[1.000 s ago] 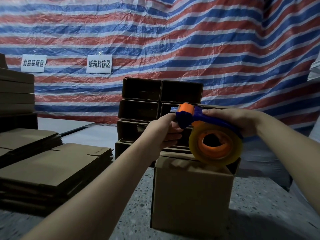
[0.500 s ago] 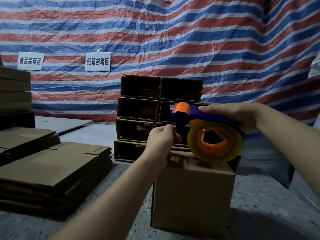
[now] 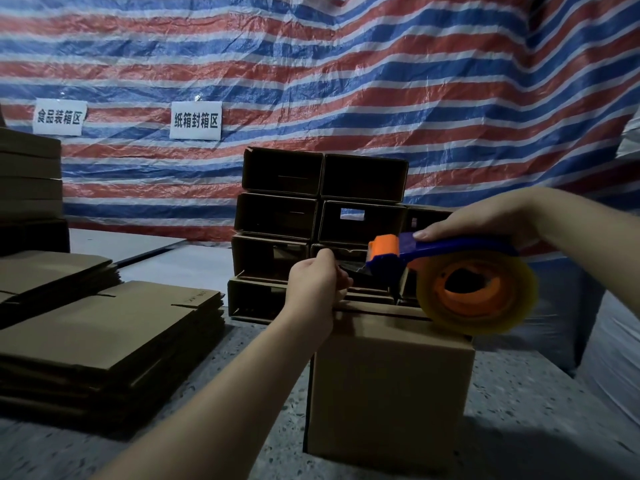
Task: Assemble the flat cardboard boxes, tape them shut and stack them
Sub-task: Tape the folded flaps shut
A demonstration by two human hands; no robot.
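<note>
The box point(image 3: 388, 382) is plain brown corrugated cardboard, matte, cuboid, standing upright on a speckled grey table point(image 3: 519, 427). Its top flaps are folded down, and a dark seam runs across the top.

The dispenser point(image 3: 440, 268) has a smooth blue plastic handle, an orange roller at its front end and an orange hub. The hub carries a thick ring of glossy, translucent yellowish tape point(image 3: 478, 292). The lower edge of the ring rests on the box top at its right side.

The right hand point(image 3: 485, 220) grips the blue handle from above, with the thumb laid flat along the top of the handle. The ring of tape hangs directly below these fingers.

The left hand point(image 3: 317, 285) is curled, and its fingers pinch a clear strip that runs to the dispenser's front end. The strip lies just right of the fingertips. The heel of this hand touches the upper left edge of the box.

Beyond both hands stands a stack point(image 3: 322, 216) of dark, assembled boxes. Left of the left hand lie flats point(image 3: 104, 327) of unfolded cardboard in layered piles.
</note>
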